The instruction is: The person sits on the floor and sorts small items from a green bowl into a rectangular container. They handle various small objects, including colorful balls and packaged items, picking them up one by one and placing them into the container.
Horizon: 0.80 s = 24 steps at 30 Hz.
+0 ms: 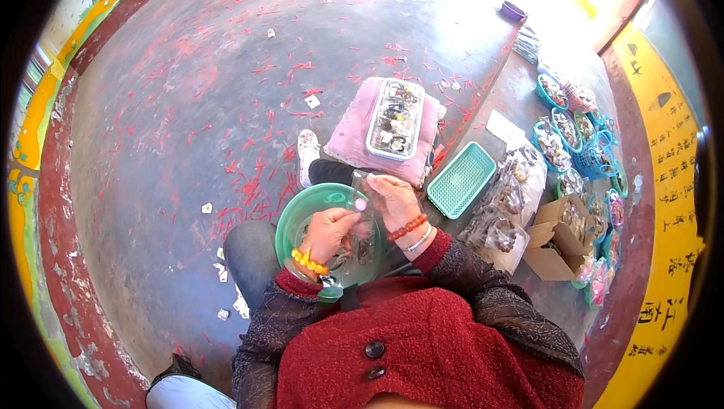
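Observation:
Both my hands meet over a green basin [289, 217] on my lap, with many small pieces lying in it that are too blurred to name. My left hand [326, 232], wearing yellow beads, is closed in a pinch at the basin's middle. A small pale pink round piece [360, 204] shows at its fingertips. My right hand [394, 199], with red beads and a bangle, pinches what looks like a small clear plastic bag [357, 183], partly hidden by the fingers.
Ahead, a pink cushioned seat [348, 131] bears a clear tray [413, 154] of small items. To the right are a green basket [461, 180], a heap of plastic bags [504, 217], an open cardboard box [550, 258] and several filled baskets [596, 154]. Red scraps litter the floor [166, 205].

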Motion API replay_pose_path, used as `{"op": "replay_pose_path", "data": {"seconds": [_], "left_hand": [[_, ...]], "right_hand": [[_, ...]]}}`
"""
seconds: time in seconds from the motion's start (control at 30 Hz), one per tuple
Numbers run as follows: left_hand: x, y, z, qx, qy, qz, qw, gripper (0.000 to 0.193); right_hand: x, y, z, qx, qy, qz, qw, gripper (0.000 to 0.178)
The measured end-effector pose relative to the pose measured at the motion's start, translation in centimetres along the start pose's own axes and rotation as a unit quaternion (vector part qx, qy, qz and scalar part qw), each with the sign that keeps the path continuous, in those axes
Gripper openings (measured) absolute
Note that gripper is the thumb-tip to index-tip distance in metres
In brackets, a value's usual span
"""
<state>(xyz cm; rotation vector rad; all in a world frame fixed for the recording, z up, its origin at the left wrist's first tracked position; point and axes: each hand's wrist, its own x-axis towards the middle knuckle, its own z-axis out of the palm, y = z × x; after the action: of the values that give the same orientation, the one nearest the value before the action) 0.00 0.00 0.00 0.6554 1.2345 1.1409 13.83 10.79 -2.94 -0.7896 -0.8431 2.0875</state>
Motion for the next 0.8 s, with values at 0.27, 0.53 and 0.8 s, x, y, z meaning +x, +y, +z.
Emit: {"op": "replay_pose_path", "data": {"seconds": [0.27,0.53,0.8], "left_hand": [[-0.4,-1.1,0.4,-0.204,0.030,-0.008,0.979,0.019],[0.3,-2.5,-0.7,-0.146,0.021,0.061,0.987,0.024],[1.1,-2.0,-1.1,0.047,0.030,0.018,0.998,0.024]], "right_hand": [[-1.1,-1.8,-0.4,-0.099,-0.050,0.080,0.991,0.009],[3.5,-3.4,-3.4,-0.209,0.006,0.027,0.977,0.007],[14.4,-7.0,-7.4,-0.375,0.195,-0.019,0.906,0.015]]}}
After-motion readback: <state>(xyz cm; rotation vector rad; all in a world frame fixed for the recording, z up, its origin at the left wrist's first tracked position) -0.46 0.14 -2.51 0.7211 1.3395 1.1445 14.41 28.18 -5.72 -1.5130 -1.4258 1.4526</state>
